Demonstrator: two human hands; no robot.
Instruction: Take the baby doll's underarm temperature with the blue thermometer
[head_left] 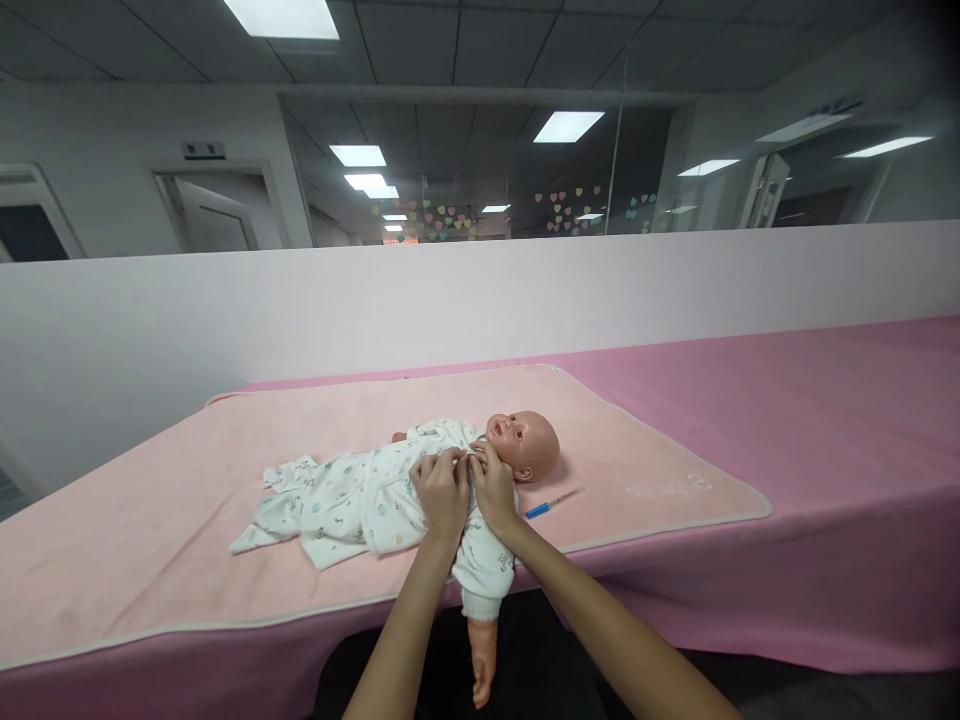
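A baby doll (536, 445) lies on its back on a peach pad, its bald head to the right. It wears a white printed baby outfit (352, 495). At the doll's upper chest, near the neckline, my left hand (442, 490) pinches the cloth. Close beside it, my right hand (493, 485) pinches the same cloth just below the doll's chin. The fingertips almost meet, and what lies exactly between them is hidden. One sleeved doll arm hangs over the table's near edge, between my forearms. A thermometer (553, 503) with a blue end rests right of my right hand.
The peach pad (172, 520) covers much of a table with a pink cloth (840, 430). Behind the table runs a low white wall (450, 305) with glass above it. The table's near edge is just in front of my lap.
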